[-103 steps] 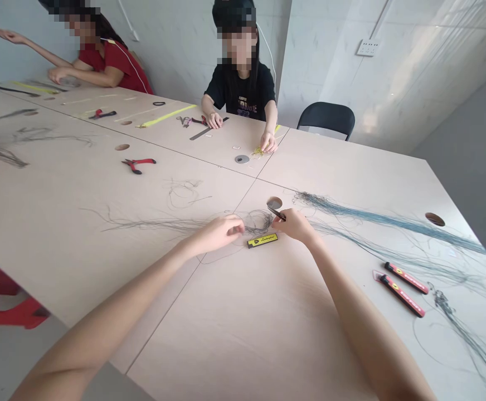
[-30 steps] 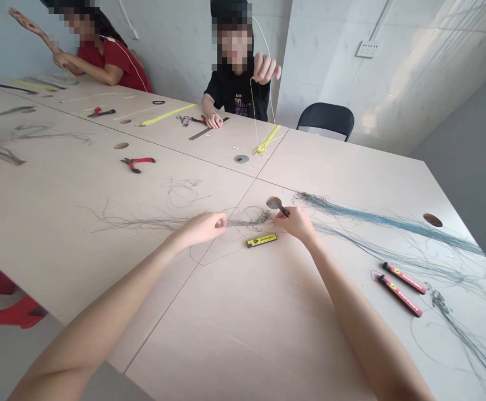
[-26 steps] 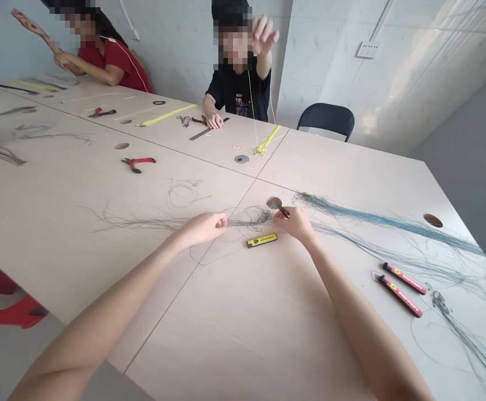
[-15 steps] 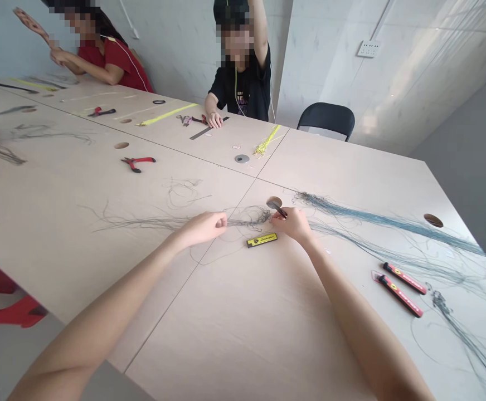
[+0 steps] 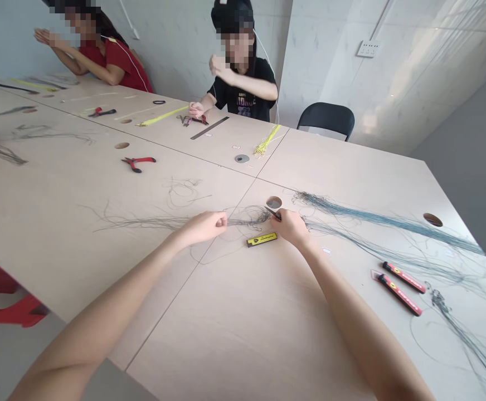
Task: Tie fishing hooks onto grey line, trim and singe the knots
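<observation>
Now the tip of the thin dark tool (image 5: 275,214) has dropped from over the round hole (image 5: 273,202) to just below it. The right hand (image 5: 292,226) has moved only a bit, and its fingers pinch the tool. That brings the tip right by the curly end of the dark threads (image 5: 251,223), so it is close to the small loops there. The left hand (image 5: 207,225) has not moved. Its grip is curled shut on the same threads, which spread out loose to the left on the surface (image 5: 226,317). I can't tell if the right fingers pinch a thread too.

Just below, between the hands, lies a yellow and black stick (image 5: 262,240). On the right, more thin threads run away, with a blue bunch (image 5: 377,217) past them. Two red and black sticks (image 5: 401,295) lie near the right side. Red pliers (image 5: 145,160) sit open, farther off. Across from here, a person in black (image 5: 247,97) has brought one raised arm down in front of the chin.
</observation>
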Available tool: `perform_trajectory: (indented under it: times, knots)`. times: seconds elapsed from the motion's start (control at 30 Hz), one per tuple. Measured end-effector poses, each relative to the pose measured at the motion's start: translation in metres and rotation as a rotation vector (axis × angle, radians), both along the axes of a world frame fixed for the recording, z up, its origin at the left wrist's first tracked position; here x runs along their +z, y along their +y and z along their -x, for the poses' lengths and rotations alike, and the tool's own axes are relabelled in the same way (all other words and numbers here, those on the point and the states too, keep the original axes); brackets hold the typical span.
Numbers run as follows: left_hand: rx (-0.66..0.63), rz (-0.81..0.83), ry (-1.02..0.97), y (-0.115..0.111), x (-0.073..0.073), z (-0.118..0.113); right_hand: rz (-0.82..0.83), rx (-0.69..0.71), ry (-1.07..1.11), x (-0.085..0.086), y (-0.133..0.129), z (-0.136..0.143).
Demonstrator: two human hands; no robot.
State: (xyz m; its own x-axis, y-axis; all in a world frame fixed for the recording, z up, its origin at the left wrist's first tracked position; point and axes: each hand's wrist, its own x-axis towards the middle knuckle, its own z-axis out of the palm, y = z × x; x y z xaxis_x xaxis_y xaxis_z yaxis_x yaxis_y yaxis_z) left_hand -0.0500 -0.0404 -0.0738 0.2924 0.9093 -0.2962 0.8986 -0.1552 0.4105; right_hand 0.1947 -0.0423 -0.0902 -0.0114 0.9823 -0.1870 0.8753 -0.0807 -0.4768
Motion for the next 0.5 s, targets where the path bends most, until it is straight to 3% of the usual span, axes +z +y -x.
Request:
perform_trajectory:
  times: [0.3, 0.5]
  knots:
    - [0.026, 0.019, 0.018, -0.001, 0.005, -0.002, 0.025, 0.033, 0.027, -0.002, 0.004, -0.007]
    - [0.129, 0.043, 0.082, 0.002, 0.005, 0.004, 0.071, 0.007, 0.109, 0.009, 0.010, -0.025]
